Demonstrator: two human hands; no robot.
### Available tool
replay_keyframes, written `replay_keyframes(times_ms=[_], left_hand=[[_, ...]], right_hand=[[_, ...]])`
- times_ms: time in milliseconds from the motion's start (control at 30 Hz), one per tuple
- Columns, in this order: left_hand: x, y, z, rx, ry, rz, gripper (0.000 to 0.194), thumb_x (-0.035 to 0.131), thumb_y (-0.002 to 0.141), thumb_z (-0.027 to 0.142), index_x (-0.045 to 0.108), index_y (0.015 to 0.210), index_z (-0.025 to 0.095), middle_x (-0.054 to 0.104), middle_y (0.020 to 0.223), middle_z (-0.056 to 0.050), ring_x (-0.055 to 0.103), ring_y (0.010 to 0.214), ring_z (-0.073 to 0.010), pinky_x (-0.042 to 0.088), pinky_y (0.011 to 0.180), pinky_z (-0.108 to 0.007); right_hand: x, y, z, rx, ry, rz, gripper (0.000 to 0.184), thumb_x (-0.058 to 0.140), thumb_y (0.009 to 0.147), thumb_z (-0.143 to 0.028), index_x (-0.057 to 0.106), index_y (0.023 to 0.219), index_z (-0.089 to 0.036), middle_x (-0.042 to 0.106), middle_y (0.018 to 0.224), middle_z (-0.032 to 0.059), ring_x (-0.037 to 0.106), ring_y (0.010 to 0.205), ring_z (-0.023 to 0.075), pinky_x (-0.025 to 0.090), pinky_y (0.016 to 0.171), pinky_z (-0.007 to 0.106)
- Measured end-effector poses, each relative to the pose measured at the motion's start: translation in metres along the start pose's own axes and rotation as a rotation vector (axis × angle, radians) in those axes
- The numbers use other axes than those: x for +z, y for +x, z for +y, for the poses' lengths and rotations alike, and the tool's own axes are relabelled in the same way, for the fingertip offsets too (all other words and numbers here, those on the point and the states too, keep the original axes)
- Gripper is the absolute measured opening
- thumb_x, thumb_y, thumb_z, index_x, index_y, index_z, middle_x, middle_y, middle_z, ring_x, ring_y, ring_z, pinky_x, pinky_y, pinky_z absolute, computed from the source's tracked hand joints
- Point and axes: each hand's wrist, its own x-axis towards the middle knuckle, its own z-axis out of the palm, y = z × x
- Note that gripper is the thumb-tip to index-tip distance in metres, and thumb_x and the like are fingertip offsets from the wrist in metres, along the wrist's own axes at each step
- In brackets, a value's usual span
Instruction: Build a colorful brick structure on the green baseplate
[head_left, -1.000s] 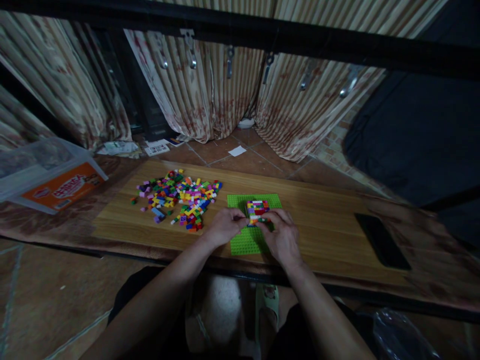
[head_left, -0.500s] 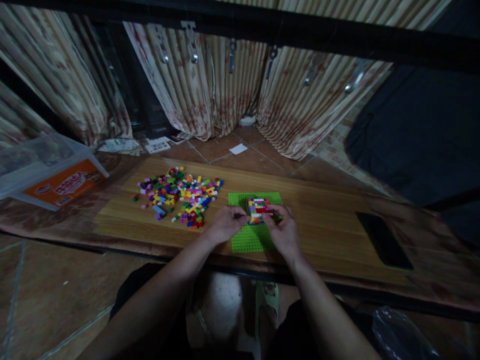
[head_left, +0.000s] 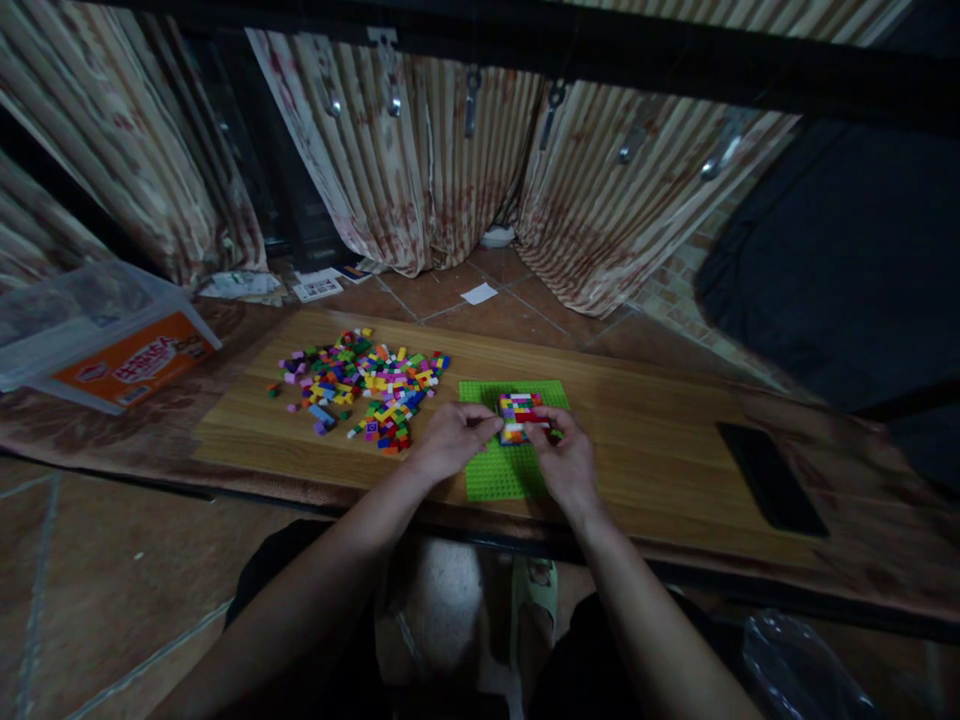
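Note:
A small block built of many-coloured toy bricks (head_left: 517, 401) stands on a green studded baseplate (head_left: 499, 482). At its left edge is my left hand (head_left: 452, 440), with thumb and forefinger pinched together; anything between the tips is too small to make out. From the right, my right hand (head_left: 566, 452) reaches over the block, its thumb and fingers closed about a red toy brick (head_left: 531, 416) at the top. The fingers hide the block's right side. Some green shows beside the right fingers.
Loose toy bricks (head_left: 394, 385) lie heaped on the wooden board (head_left: 645, 450) to the left. A clear plastic box (head_left: 139, 365) with an orange label stands beyond them. On the right lies a dark flat phone-like thing (head_left: 771, 480). A dark bar (head_left: 480, 35) crosses overhead.
The view has shifted slightly. My left fingertips are a little nearer the block's left edge; my right hand stays at the red toy brick.

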Motion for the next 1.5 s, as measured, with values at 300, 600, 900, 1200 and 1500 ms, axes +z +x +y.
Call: replay_keyframes(times_ms=[300,600,900,1200,1500], left_hand=[[0.007,-0.002,0.007,0.015,-0.142,0.015,0.022,0.056,0.083,0.033,0.068,0.092,0.017,0.065,0.068,0.001,0.058,0.059,-0.0099,0.048,0.061,-0.023],[0.013,-0.011,0.016,0.271,0.406,0.148,0.025,0.051,0.089,0.025,0.06,0.112,0.021,0.071,0.099,-0.004,0.065,0.088,-0.0169,0.05,0.082,-0.03],[0.031,-0.007,0.007,0.49,0.691,0.219,0.016,0.048,0.092,0.024,0.063,0.091,0.02,0.067,0.095,-0.004,0.061,0.092,-0.0185,0.047,0.085,-0.034],[0.041,-0.004,0.0,0.477,0.617,0.37,0.013,0.056,0.088,0.025,0.069,0.087,0.022,0.068,0.096,-0.003,0.058,0.094,-0.0197,0.043,0.087,-0.037],[0.041,-0.006,0.001,0.498,0.713,0.367,0.015,0.053,0.089,0.024,0.068,0.09,0.022,0.067,0.098,-0.005,0.056,0.095,-0.0213,0.04,0.087,-0.039]], right_hand=[[-0.003,-0.001,-0.005,0.017,0.078,0.021,0.031,0.059,0.08,-0.042,0.068,0.098,-0.018,0.07,0.094,0.0076,0.063,0.082,0.0195,0.048,0.076,0.034],[-0.009,0.005,-0.008,0.012,0.131,0.141,0.03,0.056,0.083,-0.044,0.069,0.091,-0.018,0.071,0.087,0.0059,0.063,0.078,0.019,0.048,0.073,0.033],[-0.009,0.005,-0.011,0.01,0.1,0.126,0.031,0.056,0.083,-0.045,0.07,0.092,-0.019,0.071,0.087,0.0059,0.063,0.075,0.0183,0.049,0.07,0.032],[-0.01,0.005,-0.009,0.005,0.086,0.112,0.031,0.055,0.083,-0.045,0.07,0.091,-0.019,0.071,0.089,0.0063,0.063,0.079,0.0194,0.049,0.073,0.033],[-0.012,0.005,-0.012,0.005,0.097,0.091,0.029,0.055,0.083,-0.043,0.07,0.09,-0.019,0.072,0.085,0.0051,0.064,0.077,0.0191,0.049,0.072,0.032]])
